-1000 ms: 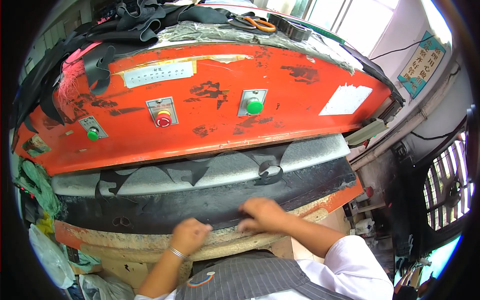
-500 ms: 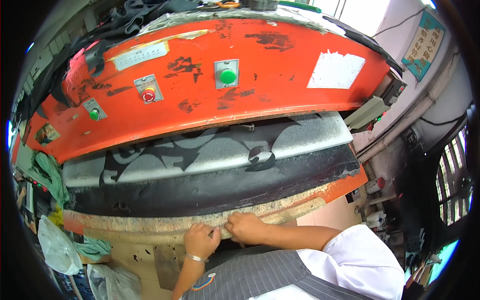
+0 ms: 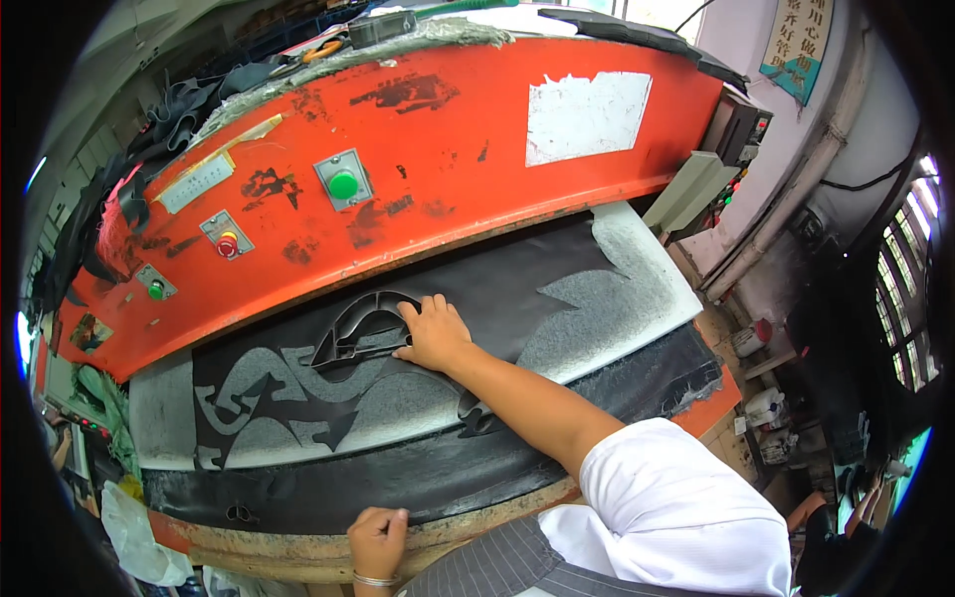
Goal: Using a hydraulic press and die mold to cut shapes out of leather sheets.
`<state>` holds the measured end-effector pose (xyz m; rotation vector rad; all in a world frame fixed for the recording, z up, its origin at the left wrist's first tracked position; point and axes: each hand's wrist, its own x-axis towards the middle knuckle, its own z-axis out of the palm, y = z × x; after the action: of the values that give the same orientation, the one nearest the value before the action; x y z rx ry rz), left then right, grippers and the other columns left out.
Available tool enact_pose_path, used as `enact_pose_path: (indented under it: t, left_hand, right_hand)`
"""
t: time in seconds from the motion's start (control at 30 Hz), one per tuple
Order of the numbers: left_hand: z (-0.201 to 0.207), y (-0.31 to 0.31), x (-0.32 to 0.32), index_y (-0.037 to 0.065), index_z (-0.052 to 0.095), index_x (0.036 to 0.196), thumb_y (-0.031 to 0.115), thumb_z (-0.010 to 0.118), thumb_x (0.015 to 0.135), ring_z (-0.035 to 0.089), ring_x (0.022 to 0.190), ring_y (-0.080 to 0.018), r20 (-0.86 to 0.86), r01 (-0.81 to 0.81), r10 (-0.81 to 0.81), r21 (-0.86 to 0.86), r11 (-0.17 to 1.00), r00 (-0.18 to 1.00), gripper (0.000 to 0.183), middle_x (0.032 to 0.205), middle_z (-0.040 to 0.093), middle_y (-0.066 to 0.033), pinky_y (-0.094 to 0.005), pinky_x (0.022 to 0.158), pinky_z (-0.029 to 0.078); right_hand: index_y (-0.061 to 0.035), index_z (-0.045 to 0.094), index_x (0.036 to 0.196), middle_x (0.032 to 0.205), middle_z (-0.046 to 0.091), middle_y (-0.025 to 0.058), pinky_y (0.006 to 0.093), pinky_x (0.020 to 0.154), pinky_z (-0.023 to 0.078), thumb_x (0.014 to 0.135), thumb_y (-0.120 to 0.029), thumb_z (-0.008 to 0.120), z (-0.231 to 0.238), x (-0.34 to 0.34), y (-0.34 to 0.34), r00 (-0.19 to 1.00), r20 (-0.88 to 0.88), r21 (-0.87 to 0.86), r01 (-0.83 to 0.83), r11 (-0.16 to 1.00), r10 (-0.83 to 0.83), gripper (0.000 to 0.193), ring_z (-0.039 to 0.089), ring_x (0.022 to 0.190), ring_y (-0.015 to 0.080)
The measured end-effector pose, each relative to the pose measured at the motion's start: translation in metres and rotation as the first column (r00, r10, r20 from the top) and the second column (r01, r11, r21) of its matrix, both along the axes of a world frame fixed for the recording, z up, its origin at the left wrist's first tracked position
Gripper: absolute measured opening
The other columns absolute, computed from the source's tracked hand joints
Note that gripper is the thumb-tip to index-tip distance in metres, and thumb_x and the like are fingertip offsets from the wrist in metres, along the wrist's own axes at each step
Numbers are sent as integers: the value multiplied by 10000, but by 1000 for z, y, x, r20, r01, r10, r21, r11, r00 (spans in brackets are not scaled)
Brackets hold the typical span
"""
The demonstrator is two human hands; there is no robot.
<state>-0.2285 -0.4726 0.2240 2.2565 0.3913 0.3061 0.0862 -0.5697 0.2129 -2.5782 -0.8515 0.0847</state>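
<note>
My right hand [image 3: 435,333] reaches over the board and grips the right end of a curved metal cutting die [image 3: 370,326]. The die rests on a black sheet [image 3: 487,294], which has curved shapes cut out of it. Speckled grey-white cutting board [image 3: 617,318] shows through the gaps. Close to my body, my left hand [image 3: 378,537] is closed at the wooden front edge [image 3: 288,559]; whatever its curled fingers may hold is hidden. A small curled black piece [image 3: 477,416] hangs at the board's front edge, beside my right forearm.
An orange-red press beam [image 3: 448,149] with push buttons spans the back, low over the board. Black material [image 3: 368,493] covers the ledge in front. Plastic bags [image 3: 139,537] stand at lower left; a control box [image 3: 731,134] sits at the beam's right end.
My right hand has left the front edge and moved forward onto the die, while the left stays near that edge. More of the board shows beyond the beam, and the view has shifted.
</note>
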Motion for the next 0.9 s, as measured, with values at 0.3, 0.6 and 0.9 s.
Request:
enact_pose_path:
  t: [0.3, 0.6, 0.9]
  left_hand:
    - [53, 39, 1, -23, 557, 1239, 235, 440, 1022, 556, 1070, -185, 349, -394, 490, -313, 864, 799, 356, 1170, 604, -92, -310, 957, 403]
    - [69, -3, -19, -74, 543, 1185, 472, 328, 1013, 673, 805, -298, -95, -135, 153, -950, 281, 984, 612, 977, 680, -192, -426, 718, 558]
    - [44, -28, -99, 18, 562, 1038, 334, 481, 993, 603, 544, -225, 54, 52, 676, -998, 22, 735, 329, 691, 607, -98, -357, 511, 539]
  right_hand:
    - [-47, 559, 1152, 1204, 527, 127, 395, 910, 410, 646, -241, 742, 27, -57, -37, 648, 669, 222, -643, 733, 365, 572, 521, 1046, 285]
    - [-70, 709, 941, 1252, 545, 138, 403, 970, 402, 767, -221, 603, 65, -137, -42, 59, 934, -54, -952, 302, 353, 254, 519, 1088, 253]
    - [-160, 231, 1519, 1517, -13, 372, 549, 1135, 144, 748, -331, 730, 31, -233, -28, 490, 88, 671, -672, 312, 867, 935, 125, 1406, 519]
